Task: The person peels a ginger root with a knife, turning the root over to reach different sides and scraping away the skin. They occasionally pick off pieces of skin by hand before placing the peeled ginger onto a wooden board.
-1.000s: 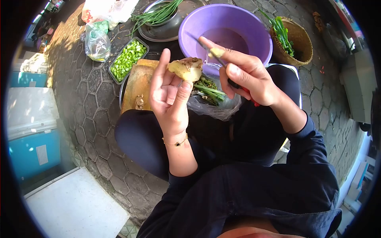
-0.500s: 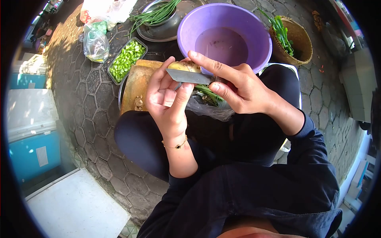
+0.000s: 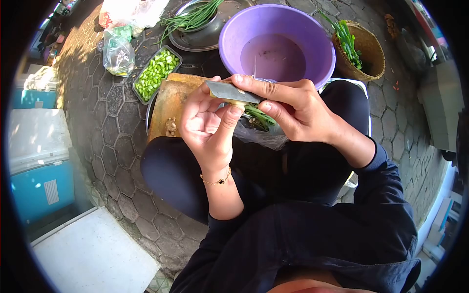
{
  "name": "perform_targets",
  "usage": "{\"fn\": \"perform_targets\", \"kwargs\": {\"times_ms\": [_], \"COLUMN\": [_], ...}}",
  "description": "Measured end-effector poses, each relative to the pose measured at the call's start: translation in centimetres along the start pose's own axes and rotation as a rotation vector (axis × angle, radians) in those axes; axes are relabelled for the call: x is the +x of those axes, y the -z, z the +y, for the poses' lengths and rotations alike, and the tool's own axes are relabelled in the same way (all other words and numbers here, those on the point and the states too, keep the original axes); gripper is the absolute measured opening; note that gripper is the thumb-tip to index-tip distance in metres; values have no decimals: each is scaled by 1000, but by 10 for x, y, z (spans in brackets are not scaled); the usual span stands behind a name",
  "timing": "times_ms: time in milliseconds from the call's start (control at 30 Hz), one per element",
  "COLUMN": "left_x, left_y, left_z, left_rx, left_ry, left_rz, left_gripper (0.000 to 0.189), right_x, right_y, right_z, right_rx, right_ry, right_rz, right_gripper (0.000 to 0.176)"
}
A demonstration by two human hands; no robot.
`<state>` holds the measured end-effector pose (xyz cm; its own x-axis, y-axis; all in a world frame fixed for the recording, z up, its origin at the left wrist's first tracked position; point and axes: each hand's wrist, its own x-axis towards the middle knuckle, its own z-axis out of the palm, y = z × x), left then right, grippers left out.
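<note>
My left hand [image 3: 207,115] is closed around a pale yellow piece of what looks like ginger [image 3: 236,103], with the thumb on its near side. A knife [image 3: 228,91] with a wide grey blade lies over the piece and hides most of it. In my right hand [image 3: 288,105] the knife is gripped near the blade, forefinger along the top and thumb below; its handle is hidden. Below both hands, green leafy stalks [image 3: 259,117] lie in a clear plastic bag [image 3: 264,137].
A wooden cutting board [image 3: 166,107] with a small knobby brown piece [image 3: 170,127] is on the left. Beyond stand a tray of chopped green vegetables [image 3: 156,73], a purple basin [image 3: 227,44] holding water, a metal bowl with long greens [image 3: 195,22] and a woven basket [image 3: 373,58].
The knife blade has moved up and tilted over the yellow piece, covering its top. My right forefinger has bent down onto the blade. My left hand has barely moved.
</note>
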<state>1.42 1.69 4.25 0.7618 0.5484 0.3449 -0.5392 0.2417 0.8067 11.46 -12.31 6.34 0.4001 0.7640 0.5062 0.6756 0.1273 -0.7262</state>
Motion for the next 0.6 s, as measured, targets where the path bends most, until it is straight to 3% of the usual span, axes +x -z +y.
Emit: {"fn": "perform_targets", "kwargs": {"times_ms": [133,200,500,600], "left_x": [0,0,-3,-1], "left_y": [-2,-4,-4,-3], "left_z": [0,0,-2,-6], "left_rx": [28,45,210,179], "left_ry": [-45,-62,-116,-120], "left_rz": [-20,-28,-20,-52], "left_gripper": [46,46,45,43], "right_x": [2,4,-2,-1], "right_y": [4,14,2,5], "right_z": [-3,-18,6,0], "right_rx": [44,74,-61,136], "right_ry": [20,-239,-17,-185], "right_rz": [10,-115,5,-39], "right_gripper": [50,50,50,45]}}
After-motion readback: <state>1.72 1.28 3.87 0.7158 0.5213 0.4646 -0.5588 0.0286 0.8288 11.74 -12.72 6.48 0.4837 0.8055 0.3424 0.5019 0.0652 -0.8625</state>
